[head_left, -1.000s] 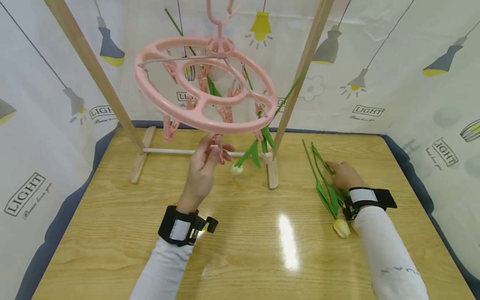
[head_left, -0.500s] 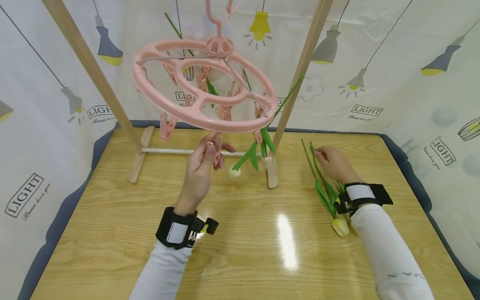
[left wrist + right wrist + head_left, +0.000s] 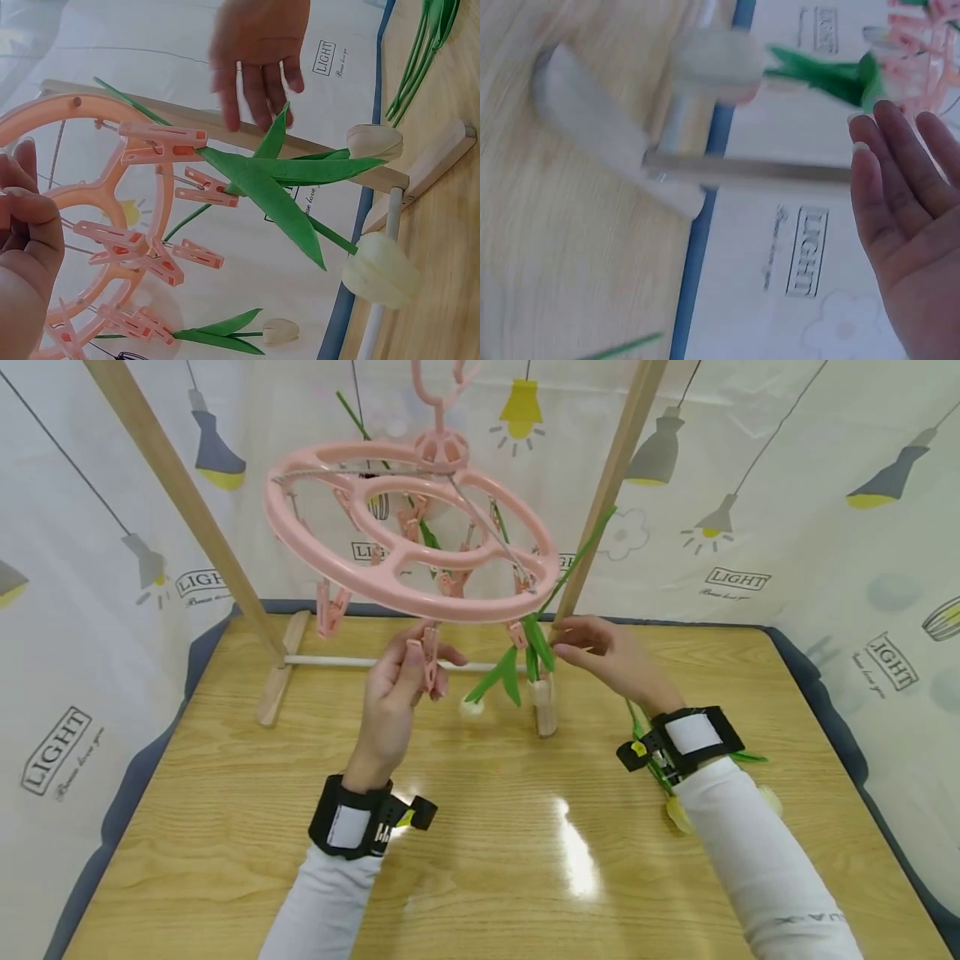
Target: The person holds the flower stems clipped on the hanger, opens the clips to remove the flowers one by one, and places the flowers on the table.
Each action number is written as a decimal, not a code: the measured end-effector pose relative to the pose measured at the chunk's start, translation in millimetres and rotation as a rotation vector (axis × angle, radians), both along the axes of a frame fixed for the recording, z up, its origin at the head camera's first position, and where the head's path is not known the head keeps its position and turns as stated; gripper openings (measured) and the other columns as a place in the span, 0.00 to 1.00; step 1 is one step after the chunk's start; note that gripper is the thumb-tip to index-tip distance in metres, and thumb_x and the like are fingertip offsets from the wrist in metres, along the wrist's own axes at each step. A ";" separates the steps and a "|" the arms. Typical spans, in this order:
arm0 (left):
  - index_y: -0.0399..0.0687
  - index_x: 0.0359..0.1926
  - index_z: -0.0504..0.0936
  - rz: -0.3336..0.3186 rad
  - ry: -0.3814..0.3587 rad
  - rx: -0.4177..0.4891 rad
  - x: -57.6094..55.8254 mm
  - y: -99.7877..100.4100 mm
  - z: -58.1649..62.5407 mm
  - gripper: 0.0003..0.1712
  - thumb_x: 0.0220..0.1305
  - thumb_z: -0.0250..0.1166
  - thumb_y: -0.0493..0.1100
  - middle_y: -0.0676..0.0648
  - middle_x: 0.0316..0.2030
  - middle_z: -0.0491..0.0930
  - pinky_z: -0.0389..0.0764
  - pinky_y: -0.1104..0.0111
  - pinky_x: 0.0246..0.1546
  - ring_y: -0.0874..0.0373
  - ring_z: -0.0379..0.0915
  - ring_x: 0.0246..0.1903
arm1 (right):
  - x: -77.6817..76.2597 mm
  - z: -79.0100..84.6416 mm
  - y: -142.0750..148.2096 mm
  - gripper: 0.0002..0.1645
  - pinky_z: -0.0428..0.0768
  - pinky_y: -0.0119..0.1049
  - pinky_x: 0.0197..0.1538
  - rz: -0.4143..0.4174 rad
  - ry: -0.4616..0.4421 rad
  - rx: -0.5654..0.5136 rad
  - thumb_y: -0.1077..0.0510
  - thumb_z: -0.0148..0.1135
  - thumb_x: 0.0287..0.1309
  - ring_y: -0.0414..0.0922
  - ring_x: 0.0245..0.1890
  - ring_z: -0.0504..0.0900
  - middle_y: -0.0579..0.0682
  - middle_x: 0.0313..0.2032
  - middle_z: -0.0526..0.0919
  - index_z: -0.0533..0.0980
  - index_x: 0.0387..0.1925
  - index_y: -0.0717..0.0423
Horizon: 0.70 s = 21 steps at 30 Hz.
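Note:
My left hand (image 3: 390,693) pinches a pink clothespin (image 3: 430,664) that hangs from the front of a round pink drying hanger (image 3: 442,607). White tulips hang head-down from other clips; one tulip (image 3: 382,268) shows large in the left wrist view, another (image 3: 280,331) lower down. My right hand (image 3: 615,660) is raised beside the hanging tulips at the rack's right post, fingers extended. Nothing shows in the right hand (image 3: 915,225) in its own wrist view. Loose tulips (image 3: 678,814) lie on the table, partly hidden under my right forearm.
A wooden rack frames the hanger, with a right post (image 3: 600,518), a right foot (image 3: 545,714), a left foot (image 3: 283,677) and a white crossbar (image 3: 337,662) low down. A printed cloth (image 3: 810,527) surrounds the wooden table (image 3: 480,860).
My right hand has left the loose tulips on the table and moved up and left to the hanging ones. My left hand keeps its grip on the clothespin, nearly still.

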<state>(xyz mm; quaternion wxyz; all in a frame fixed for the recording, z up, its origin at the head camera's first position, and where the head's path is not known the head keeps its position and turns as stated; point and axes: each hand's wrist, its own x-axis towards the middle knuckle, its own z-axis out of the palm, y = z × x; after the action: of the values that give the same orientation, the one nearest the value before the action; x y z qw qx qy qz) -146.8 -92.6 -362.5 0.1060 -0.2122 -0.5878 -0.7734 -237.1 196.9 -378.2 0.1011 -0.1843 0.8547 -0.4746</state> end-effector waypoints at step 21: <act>0.57 0.67 0.65 -0.085 0.023 0.162 -4.1 -4.8 -1.5 0.28 0.76 0.43 0.63 0.54 0.38 0.85 0.82 0.71 0.39 0.62 0.82 0.33 | 11.6 23.5 -57.3 0.12 0.82 0.38 0.56 0.191 -0.011 -0.362 0.57 0.60 0.68 0.43 0.50 0.83 0.54 0.51 0.83 0.75 0.50 0.55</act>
<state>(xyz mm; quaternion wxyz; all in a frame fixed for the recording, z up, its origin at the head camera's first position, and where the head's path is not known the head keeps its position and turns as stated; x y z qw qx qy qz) -151.0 -97.3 -364.0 0.0964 -0.2366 -0.5124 -0.8199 -225.5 139.7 -354.7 0.1157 -0.2771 0.7335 -0.6098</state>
